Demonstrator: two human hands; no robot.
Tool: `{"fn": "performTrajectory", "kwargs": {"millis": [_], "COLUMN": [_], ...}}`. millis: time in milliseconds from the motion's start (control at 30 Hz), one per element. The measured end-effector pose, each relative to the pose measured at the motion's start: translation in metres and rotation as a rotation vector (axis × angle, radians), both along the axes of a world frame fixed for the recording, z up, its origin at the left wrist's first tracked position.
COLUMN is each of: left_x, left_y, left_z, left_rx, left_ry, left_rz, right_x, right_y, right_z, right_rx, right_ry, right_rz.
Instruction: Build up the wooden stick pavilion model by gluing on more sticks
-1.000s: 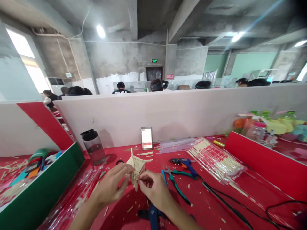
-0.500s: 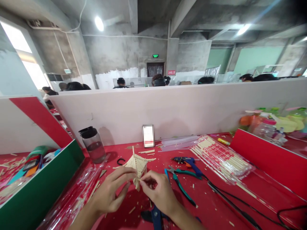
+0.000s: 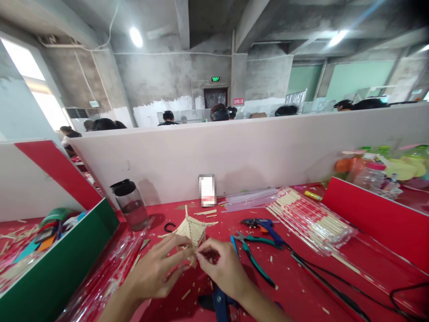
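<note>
A small pavilion model [image 3: 191,227] built of pale wooden sticks, with a pointed roof, stands on the red tabletop in front of me. My left hand [image 3: 160,267] reaches over its near left side, fingers bent against the roof's lower edge. At the near corner of the roof, my right hand [image 3: 226,268] pinches thumb and forefinger together; whatever is between them is too small to make out. The tips of both hands almost meet there and hide part of the model. Below my right hand lies a dark blue-handled cutting tool [image 3: 219,304], partly covered.
To the right lie green-handled pliers [image 3: 256,264], a blue glue gun [image 3: 264,225] and bagged sticks [image 3: 308,219]. A water bottle [image 3: 130,205] stands at left, near a green divider [image 3: 63,255]. A phone [image 3: 207,191] leans on the white partition [image 3: 261,152]. Stick scraps litter the table.
My left hand's fingers have shifted right and down, closer to my right fingertips, and cover more of the model's near corner. My right hand has stayed nearly in place.
</note>
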State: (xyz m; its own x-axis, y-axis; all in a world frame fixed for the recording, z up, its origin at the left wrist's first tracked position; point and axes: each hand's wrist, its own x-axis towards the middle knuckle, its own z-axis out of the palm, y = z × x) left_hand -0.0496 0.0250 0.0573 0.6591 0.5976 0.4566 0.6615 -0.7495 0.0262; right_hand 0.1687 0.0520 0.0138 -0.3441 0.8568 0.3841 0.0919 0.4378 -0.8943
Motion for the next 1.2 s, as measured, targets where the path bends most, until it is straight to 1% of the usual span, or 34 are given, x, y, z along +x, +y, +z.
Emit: {"fn": "performTrajectory", "kwargs": {"millis": [233, 333, 433, 533, 567, 667, 767, 800, 867, 1067, 1133, 1200], "left_x": [0.001, 0.001, 0.001, 0.001, 0.002, 0.008, 0.021, 0.026, 0.039, 0.07, 0.076, 0.08], "left_y": [0.002, 0.002, -0.001, -0.011, -0.015, -0.025, -0.028, -0.027, -0.025, -0.021, -0.022, -0.024], "left_z": [-0.002, -0.005, -0.016, -0.039, -0.048, -0.068, -0.075, -0.075, -0.073, -0.063, -0.061, -0.061], "left_rx": [0.055, 0.053, 0.047, 0.095, 0.079, -0.056, -0.186, -0.248, -0.377, -0.788, -0.83, -0.833], "left_ry": [0.059, 0.022, -0.154, -0.492, -0.551, -0.537, -0.606, -0.639, -0.727, -1.133, -1.246, -1.329], "left_rz": [0.02, 0.006, 0.0, 0.097, 0.122, 0.208, 0.246, 0.233, 0.272, 0.446, 0.442, 0.443], "right_x": [-0.001, -0.001, -0.001, -0.001, -0.001, -0.001, -0.001, -0.001, -0.002, -0.003, -0.003, -0.003], "right_y": [0.001, 0.001, 0.0, -0.002, -0.002, -0.003, -0.003, -0.004, -0.004, -0.005, -0.006, -0.007], "right_z": [-0.001, 0.0, 0.003, 0.006, 0.007, 0.007, 0.008, 0.009, 0.01, 0.009, 0.009, 0.01], "right_rx": [-0.003, -0.013, -0.02, -0.02, -0.021, -0.017, 0.012, 0.022, 0.024, -0.024, -0.032, -0.043], "right_ry": [0.019, 0.034, 0.033, 0.02, 0.018, 0.016, 0.017, 0.017, 0.023, 0.012, 0.003, 0.0], "right_rz": [-0.009, 0.006, 0.017, 0.016, 0.017, 0.017, -0.015, -0.03, -0.052, -0.026, -0.022, -0.026]}}
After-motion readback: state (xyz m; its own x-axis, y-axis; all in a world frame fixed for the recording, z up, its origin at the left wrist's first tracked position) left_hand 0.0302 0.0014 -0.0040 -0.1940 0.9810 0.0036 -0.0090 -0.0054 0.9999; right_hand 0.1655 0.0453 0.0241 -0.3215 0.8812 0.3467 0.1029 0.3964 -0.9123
